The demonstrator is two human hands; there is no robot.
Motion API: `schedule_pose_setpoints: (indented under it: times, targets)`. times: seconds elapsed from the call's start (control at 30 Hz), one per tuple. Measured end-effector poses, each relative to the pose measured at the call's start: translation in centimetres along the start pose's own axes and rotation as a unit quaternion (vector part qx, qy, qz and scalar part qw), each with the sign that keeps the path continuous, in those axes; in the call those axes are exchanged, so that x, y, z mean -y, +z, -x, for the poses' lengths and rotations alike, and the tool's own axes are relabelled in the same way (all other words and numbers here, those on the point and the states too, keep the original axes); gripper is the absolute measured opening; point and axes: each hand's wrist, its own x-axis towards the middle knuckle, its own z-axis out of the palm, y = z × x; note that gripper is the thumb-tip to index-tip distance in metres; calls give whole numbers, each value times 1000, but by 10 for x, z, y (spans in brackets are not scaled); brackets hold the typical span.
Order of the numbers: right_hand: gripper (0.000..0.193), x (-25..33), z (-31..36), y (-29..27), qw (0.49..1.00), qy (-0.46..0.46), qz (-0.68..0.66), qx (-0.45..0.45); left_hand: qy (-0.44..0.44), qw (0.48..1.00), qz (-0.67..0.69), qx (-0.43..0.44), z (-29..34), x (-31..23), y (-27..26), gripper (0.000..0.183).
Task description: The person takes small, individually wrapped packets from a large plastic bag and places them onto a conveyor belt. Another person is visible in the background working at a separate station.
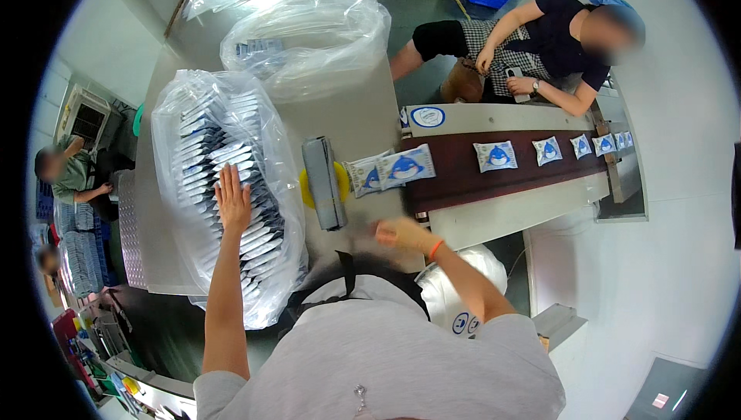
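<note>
My left hand (232, 198) lies with its fingers stretched out on stacked small packets (262, 248). These stand in rows inside a large clear plastic bag (171, 130) on the table. My right hand (403, 233), an orange band at its wrist, is smeared by motion near the table's front edge, below the conveyor's end. Whether its fingers hold anything cannot be made out. Nearest to it, two white and blue packets (407, 165) overlap where the table meets the conveyor. Left of them, a grey oblong block (324, 184) rests across a yellow round piece (341, 182).
More packets (495, 157) lie spaced along the dark red conveyor belt (455, 181) at right. Another clear bag (340, 30) sits at the table's back. A person (556, 42) sits behind the conveyor; another (81, 169) is at far left. A white sack (471, 273) stands below the conveyor.
</note>
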Motion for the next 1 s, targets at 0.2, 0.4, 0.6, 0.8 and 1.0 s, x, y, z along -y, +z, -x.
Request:
schedule_pose_setpoints:
  times: [0.2, 0.4, 0.6, 0.8, 1.0]
  targets:
    - [37, -68, 10, -213, 863, 79, 440, -236, -23, 999, 0, 39, 11, -11, -14, 60]
    - [51, -88, -15, -247, 886, 161, 425, 88, -32, 999, 1, 40, 17, -10, -12, 61]
    - [67, -45, -129, -175, 928, -122, 325, 137, -28, 999, 25, 20, 20, -12, -17, 61]
    - [108, -35, -171, -118, 934, 65, 293, 191, -22, 999, 18, 24, 14, -14, -18, 64]
    - [90, 34, -64, -42, 855, -28, 516, -53, -56, 997, 24, 40, 22, -12, -18, 65]
